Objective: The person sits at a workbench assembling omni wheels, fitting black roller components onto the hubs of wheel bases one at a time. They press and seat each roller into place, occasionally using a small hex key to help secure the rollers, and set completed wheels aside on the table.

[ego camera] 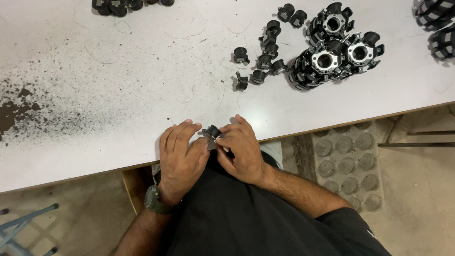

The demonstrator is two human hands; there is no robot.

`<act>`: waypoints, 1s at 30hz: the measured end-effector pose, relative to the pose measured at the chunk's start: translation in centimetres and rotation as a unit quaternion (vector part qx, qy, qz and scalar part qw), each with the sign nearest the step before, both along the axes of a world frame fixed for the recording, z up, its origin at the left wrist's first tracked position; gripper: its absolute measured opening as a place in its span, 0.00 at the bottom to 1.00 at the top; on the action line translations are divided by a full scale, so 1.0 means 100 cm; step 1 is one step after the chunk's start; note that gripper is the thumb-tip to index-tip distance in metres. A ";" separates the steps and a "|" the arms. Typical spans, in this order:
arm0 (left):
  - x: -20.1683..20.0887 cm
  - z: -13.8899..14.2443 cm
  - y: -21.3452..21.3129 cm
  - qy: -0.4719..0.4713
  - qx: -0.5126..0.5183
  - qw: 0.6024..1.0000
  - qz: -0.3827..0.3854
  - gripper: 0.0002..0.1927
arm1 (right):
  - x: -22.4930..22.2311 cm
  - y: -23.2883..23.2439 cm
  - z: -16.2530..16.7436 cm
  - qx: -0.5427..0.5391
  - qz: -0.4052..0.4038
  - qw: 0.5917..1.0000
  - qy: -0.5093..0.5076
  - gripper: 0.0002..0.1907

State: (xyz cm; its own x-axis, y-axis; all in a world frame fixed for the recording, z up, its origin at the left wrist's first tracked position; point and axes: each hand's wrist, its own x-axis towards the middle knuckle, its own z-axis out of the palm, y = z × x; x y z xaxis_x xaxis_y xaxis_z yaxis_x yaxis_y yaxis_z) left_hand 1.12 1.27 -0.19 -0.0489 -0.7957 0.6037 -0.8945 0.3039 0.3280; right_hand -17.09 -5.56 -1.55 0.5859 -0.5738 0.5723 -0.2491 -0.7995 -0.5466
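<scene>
Black part point(212, 131) sits at the near edge of the tabletop point(118, 95), pinched between both hands just where the white surface ends.

The tabletop fills the upper frame, its front edge running slantwise from lower left to upper right. Most of its middle and left is bare white, marked by thin scratches and a dark dust patch point(19, 111) at the far left, so there is wide open room to the left of and behind the hands. Below the edge lies the floor, with a grey moulded tray point(348, 163) to the right and a blue stool frame point(19, 232) at lower left.

Past the hands, toward the upper right and well apart from them, three ring assemblies point(332, 52) with white hubs lie clustered and touching. Just left of them is a loose scatter of small black pieces point(263, 61). More dark parts sit at the top edge point(118, 5) and at the far right corner point(438, 28).

The left hand point(182, 154) lies palm down, fingers point(182, 132) curled forward over the edge, its thumb closed against the part from the left; a dark watch point(154, 201) is on the wrist. The right hand point(241, 151) comes in from the right, its fingers bent and closed on the part's other side, the forearm angled back toward the lower right. Both hands are close together, nearly touching.
</scene>
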 end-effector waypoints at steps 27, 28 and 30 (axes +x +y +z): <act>-0.007 -0.001 -0.001 0.121 0.073 0.990 0.023 0.07 | -0.004 0.000 -0.023 -0.046 0.038 0.998 -0.033 0.20; -0.007 -0.001 -0.001 0.124 0.070 0.990 0.021 0.07 | -0.003 0.000 -0.022 -0.048 0.034 0.998 -0.029 0.20; -0.006 -0.003 -0.001 0.123 0.072 0.990 0.020 0.07 | -0.002 -0.001 -0.020 -0.049 0.027 0.998 -0.019 0.19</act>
State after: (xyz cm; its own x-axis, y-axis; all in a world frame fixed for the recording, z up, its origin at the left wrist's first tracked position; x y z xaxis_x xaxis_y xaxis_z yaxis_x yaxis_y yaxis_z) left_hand 0.48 1.13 -0.47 0.1181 -0.8730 0.4732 -0.7929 0.2039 0.5742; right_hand -17.28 -5.65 -3.58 0.5914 -0.4811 0.6471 -0.1839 -0.8618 -0.4727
